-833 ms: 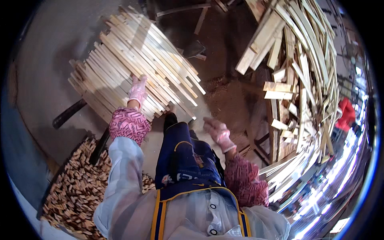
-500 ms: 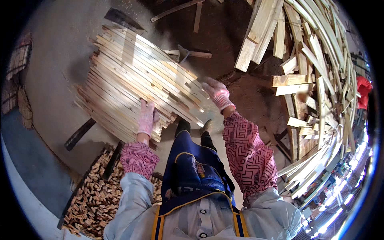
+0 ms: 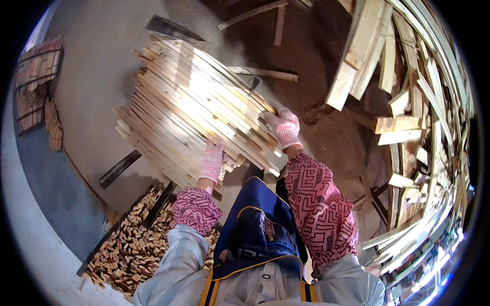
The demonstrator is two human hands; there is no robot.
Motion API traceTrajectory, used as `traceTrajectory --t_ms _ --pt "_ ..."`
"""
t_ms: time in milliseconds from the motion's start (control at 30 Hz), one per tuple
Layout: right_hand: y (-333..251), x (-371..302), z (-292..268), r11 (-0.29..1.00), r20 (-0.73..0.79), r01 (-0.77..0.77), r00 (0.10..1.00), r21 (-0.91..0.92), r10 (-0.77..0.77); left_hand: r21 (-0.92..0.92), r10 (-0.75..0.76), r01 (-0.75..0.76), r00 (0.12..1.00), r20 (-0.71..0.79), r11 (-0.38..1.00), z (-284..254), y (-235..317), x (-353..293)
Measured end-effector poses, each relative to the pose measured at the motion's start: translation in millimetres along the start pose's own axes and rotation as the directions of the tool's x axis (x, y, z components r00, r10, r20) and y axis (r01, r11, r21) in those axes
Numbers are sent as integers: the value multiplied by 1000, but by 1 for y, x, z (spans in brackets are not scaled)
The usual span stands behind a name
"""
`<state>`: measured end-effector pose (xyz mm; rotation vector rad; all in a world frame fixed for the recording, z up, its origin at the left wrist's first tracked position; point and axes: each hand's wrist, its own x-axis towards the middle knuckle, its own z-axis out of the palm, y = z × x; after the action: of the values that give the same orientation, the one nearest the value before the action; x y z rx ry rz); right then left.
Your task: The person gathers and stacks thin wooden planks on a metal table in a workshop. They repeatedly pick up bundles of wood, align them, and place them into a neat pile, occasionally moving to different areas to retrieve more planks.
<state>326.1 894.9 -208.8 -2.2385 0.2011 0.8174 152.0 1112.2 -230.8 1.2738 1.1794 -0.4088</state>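
Observation:
A wide stack of pale wooden slats lies slantwise in front of me, its ends uneven and a bright patch of light across its middle. My left hand, in a pink-and-white knit glove, rests at the near edge with its fingers stretched over the slats. At the right-hand ends of the stack is my right hand, gloved alike, its fingers bent over the slat ends. Its fingertips are partly hidden against the wood. Patterned pink sleeve covers reach over both forearms.
A large heap of long boards and offcuts fills the right side. Many short cut pieces lie piled at the lower left. Dark bars stick out beside the stack. Loose strips lie beyond it, and bundled wood stands far left.
My right hand has come onto the slat ends, from just beside them. My left hand stays at the near edge. The whole view has shifted, so the surroundings appear further right.

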Motion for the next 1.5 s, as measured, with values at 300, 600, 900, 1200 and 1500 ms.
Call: traceTrajectory --t_ms 300,600,900,1200,1500 --pt "-59 -11 -18 682 386 -356 915 639 116 107 31 -25 998 -55 994 5 18 -11" --pt "-42 -130 -56 847 43 143 981 512 -192 54 420 -418 883 -212 907 -14 -16 14" --pt "40 -222 -78 827 102 146 966 543 -238 -750 351 -78 912 212 657 39 78 -135" --pt "67 -289 -143 367 352 -247 901 897 -254 -733 432 -119 865 255 670 52 85 -207" --pt "87 -366 -163 495 375 -236 904 836 -204 -576 394 -145 856 335 805 85 44 -253"
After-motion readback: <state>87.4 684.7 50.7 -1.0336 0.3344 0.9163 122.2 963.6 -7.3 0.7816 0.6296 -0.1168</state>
